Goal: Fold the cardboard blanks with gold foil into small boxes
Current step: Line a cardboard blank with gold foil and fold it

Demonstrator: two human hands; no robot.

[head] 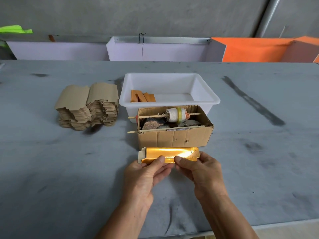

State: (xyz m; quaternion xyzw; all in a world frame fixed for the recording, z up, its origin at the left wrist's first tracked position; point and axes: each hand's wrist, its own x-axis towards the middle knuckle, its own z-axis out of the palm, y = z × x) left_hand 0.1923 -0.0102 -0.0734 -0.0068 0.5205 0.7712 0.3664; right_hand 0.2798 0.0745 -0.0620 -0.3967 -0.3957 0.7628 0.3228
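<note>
Gold-foil blank (170,154) lies with its long axis left-right, just in front of the cardboard box (174,138). Left hand (146,176) and right hand (200,171) both pinch its near long edge, thumbs on top near mid-length. Far edge is free, so the fold likely runs lengthwise.

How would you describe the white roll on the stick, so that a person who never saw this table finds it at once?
Start at the white tub in the middle of the table. In front of it, touching it, stands an open cardboard box. The roll hangs on the rear stick of two across the box top; only it is white, with a yellow band.
</note>
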